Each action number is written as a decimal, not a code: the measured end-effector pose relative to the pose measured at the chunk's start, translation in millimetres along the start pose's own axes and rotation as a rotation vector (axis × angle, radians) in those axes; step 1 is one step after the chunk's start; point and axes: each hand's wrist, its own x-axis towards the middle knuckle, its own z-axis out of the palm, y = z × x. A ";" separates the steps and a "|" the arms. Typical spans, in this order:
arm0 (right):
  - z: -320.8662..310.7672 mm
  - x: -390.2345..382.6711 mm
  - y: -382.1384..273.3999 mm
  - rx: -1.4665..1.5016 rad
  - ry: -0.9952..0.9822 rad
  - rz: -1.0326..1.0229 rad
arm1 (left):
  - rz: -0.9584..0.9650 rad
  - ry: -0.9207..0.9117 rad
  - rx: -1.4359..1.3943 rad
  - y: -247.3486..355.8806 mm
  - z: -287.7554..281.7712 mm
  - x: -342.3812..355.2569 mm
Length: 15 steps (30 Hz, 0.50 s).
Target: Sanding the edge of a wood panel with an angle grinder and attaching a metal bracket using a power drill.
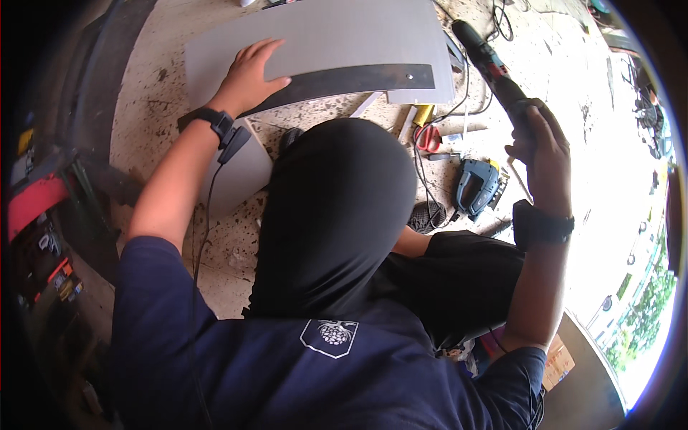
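My left hand [249,77] lies with fingers spread on a large grey sheet [344,39], its thumb at a dark flat metal strip [358,80] that rests along the sheet's near edge. The strip has a small hole near its right end. Held up at the right, my right hand [545,143] is closed around one end of a long dark power tool [491,64] with a red part on its body. My fingers hide that end, so its exact kind is unclear. The tool is apart from the sheet.
Right of my knee [337,193] a blue-grey jigsaw [478,188] lies on the speckled floor [154,107]. Near it are red-handled scissors [428,138], a yellow-handled tool [423,115], a screwdriver [441,155] and loose black cables. A smaller grey panel [240,172] sits under my left forearm.
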 end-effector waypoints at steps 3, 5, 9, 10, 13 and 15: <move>21.7 3.8 15.2 0.054 -0.070 0.027 | -0.114 0.074 0.011 -7.1 -5.2 -56.5; 44.2 6.4 15.9 0.144 -0.118 0.052 | -0.236 0.121 0.048 -6.5 -3.2 -96.2; 75.2 22.0 22.7 0.036 -0.236 0.035 | -0.243 0.120 0.148 13.0 13.7 -131.6; 85.8 24.5 23.6 -0.015 -0.268 0.011 | -0.244 0.167 0.114 13.8 13.8 -130.9; 114.0 27.2 23.9 -0.036 -0.307 0.000 | -0.191 0.196 0.120 15.8 17.7 -120.2; 126.7 34.4 31.1 -0.028 -0.331 0.003 | -0.093 0.098 0.147 28.0 18.2 -102.6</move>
